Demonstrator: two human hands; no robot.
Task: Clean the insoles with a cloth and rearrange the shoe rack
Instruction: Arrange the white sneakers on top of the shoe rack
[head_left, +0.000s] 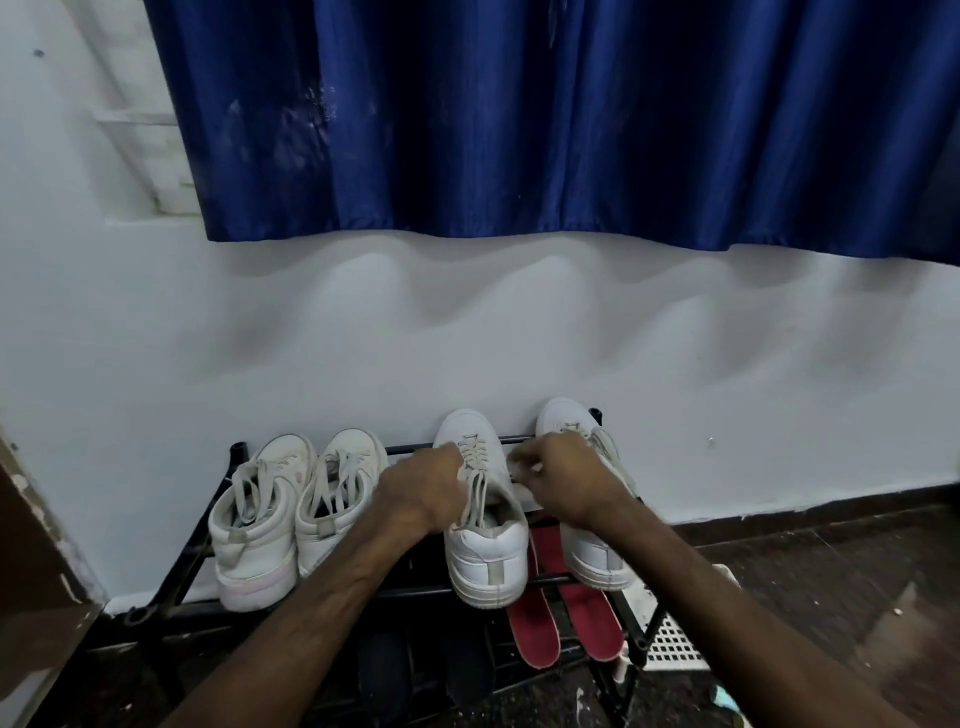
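**Left hand (421, 488) and right hand (561, 483) at a white sneaker on the shoe rack (415, 591)**

Both hands reach forward to the top shelf of the black rack. The left hand has its fingers curled around the left side of the middle sneaker (485, 525), near the laces, and grips it. The right hand is at the other side of the same shoe, with the fingers bent. The picture is blurred there, so it is not possible to tell if this hand holds something.

Just right of the right hand stands a second white sneaker (592, 540). Left of the left hand two pale sneakers (291, 514) stand side by side. Below the right hand, on a lower shelf, two red insoles (561, 618) lie next to each other. Below the left forearm dark shoes (384, 670) are visible. Above both hands a blue curtain (545, 119) hangs in front of the pale wall (363, 338).
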